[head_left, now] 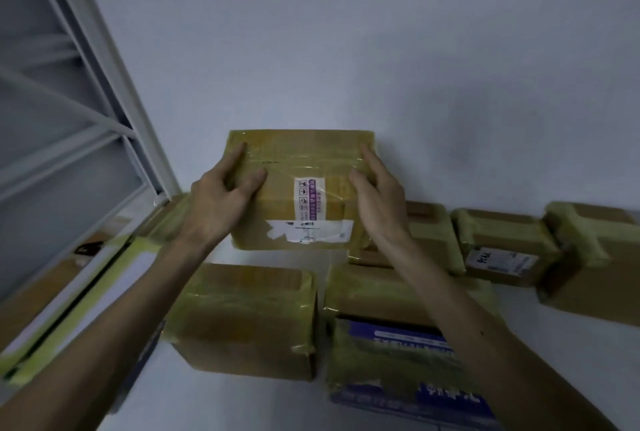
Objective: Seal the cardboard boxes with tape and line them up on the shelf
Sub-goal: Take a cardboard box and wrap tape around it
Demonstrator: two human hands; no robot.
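Observation:
A taped cardboard box (304,167) with a purple-and-white label and a torn white sticker is raised above the white shelf (263,403), close to the wall. My left hand (221,195) grips its left side, fingers along the edge and thumb on the top face. My right hand (381,195) grips its right side the same way. Below it lie other taped boxes: a plain one (242,319) at front left and a blue-printed one (398,354) at front right.
More taped boxes line the wall at right, one with a white label (502,247) and one at the far right (595,260). A flat taped box (86,295) lies at left. A white metal rack upright (114,77) rises at left.

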